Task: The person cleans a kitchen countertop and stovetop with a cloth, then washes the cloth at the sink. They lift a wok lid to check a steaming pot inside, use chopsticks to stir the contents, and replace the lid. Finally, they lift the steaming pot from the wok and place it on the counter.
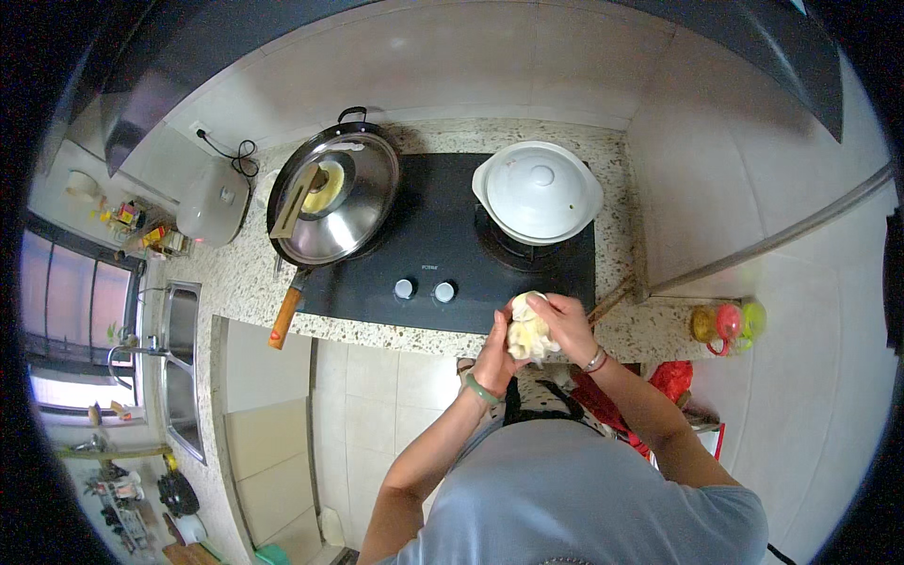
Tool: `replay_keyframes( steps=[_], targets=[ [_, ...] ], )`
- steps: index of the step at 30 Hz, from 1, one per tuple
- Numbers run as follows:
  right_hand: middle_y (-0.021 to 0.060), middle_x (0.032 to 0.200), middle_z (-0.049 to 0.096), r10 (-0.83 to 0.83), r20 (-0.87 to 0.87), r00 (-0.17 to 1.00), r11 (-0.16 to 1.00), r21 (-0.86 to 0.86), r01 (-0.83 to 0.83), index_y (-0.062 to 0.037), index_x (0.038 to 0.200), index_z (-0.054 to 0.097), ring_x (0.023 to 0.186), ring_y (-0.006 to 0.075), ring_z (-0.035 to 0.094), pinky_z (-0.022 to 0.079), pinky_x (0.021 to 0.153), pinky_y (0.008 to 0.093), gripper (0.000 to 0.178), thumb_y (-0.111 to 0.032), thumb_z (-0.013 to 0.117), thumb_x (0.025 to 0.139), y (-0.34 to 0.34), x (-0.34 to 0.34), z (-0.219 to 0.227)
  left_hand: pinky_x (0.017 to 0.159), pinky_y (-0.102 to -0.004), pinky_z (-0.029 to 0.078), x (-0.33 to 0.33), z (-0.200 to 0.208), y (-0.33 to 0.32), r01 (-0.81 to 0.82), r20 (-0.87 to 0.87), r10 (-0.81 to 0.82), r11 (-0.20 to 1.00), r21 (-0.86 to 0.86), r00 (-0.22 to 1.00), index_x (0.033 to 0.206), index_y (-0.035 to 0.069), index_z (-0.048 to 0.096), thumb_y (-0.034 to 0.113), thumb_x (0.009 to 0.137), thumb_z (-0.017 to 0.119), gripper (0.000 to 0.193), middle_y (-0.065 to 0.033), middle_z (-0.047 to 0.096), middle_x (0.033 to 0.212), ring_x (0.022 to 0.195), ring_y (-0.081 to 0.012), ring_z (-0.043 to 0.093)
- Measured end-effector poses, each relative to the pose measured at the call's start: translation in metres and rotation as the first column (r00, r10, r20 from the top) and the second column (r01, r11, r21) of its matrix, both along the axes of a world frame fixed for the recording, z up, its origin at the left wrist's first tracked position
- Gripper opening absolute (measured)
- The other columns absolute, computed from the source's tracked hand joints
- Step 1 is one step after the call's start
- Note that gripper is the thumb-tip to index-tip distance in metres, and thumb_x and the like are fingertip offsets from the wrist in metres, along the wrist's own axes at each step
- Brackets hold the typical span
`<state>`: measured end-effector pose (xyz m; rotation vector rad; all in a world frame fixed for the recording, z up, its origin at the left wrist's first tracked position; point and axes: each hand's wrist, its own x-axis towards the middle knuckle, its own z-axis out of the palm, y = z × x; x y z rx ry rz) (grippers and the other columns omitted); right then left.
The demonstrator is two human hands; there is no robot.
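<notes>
Both hands hold a crumpled, soft white-and-yellow bundle (530,335), cloth-like, in front of my body at the counter's front edge. My left hand (496,354) is closed round its left and lower side. My right hand (565,325) grips it from the right, with the fingers over the top. Parts of the bundle are hidden by the fingers. Beyond the hands lies a black gas hob (428,250) with two round knobs. On its right burner stands a white lidded pot (539,193). At left sits a wok with a steel lid (363,212) and a wooden handle (284,318).
A flat, slotted pale utensil (294,202) rests on the wok lid. Left of the wok stands a white appliance (215,205); farther left is a steel sink (181,320). A thin wooden stick (612,299) lies at the right counter edge, near coloured cups (728,322).
</notes>
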<state>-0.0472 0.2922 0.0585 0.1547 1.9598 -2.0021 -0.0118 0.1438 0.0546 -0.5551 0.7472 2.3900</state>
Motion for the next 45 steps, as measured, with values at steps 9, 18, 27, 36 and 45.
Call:
replay_keyframes(
  steps=[9,18,27,36,45],
  targets=[
    [-0.0008,0.077,0.061,-0.116,0.224,0.968,0.83,-0.514,0.218,-0.0024,0.086,0.064,0.067,0.0062,0.057,0.045,0.062,0.0202,0.024,-0.026,0.06,0.089,-0.022,-0.03,0.036,0.081,-0.0289,0.05,-0.024,-0.001,-0.028,-0.091,-0.035,0.088,0.991,-0.095,0.996,0.117,0.002,0.054,0.037,0.095,0.042,0.043,-0.0085,0.063,0.109,0.096,-0.0184,0.062],
    [-0.0054,0.063,0.055,-0.113,0.181,0.977,0.939,-0.301,0.165,-0.0065,0.071,0.063,0.055,0.0024,0.047,0.035,0.049,0.0194,0.032,-0.033,0.061,0.088,-0.053,-0.042,0.009,0.088,-0.0326,0.047,-0.033,0.004,-0.046,0.072,-0.159,-0.08,0.996,-0.056,0.984,0.122,0.008,0.051,0.049,0.092,0.042,0.051,-0.0054,0.059,0.115,0.103,-0.0171,0.058],
    [0.0022,0.092,0.06,-0.021,0.024,0.999,0.921,-0.389,0.029,-0.0025,0.114,0.056,0.083,0.0078,0.057,0.048,0.068,0.0237,0.032,-0.025,0.056,0.091,-0.064,-0.049,0.003,0.075,-0.0255,0.049,-0.075,0.035,-0.061,-0.315,-0.386,0.165,0.876,-0.365,0.908,0.109,0.003,0.059,0.017,0.089,0.059,0.024,-0.0042,0.062,0.103,0.089,-0.0123,0.061],
    [-0.0016,0.121,0.054,0.053,0.171,0.984,0.74,-0.668,0.076,-0.0148,0.127,0.049,0.107,0.0118,0.051,0.04,0.09,0.0313,0.042,-0.039,0.048,0.094,-0.088,-0.076,-0.012,0.072,-0.0419,0.047,-0.149,0.014,-0.063,-0.564,-0.438,-0.633,0.002,-0.826,0.639,0.106,0.003,0.057,0.015,0.084,0.055,0.025,-0.0157,0.054,0.092,0.082,-0.0362,0.057],
    [0.004,0.123,0.051,0.092,0.282,0.955,0.518,-0.832,0.196,-0.0104,0.127,0.045,0.114,0.0183,0.047,0.039,0.098,0.0405,0.038,-0.034,0.041,0.096,-0.101,-0.1,-0.025,0.072,-0.0435,0.051,-0.182,0.042,-0.048,-0.402,0.026,-0.749,-0.385,-0.831,0.662,0.107,0.005,0.058,0.019,0.083,0.052,0.028,-0.0143,0.059,0.103,0.084,-0.0353,0.062]
  ],
)
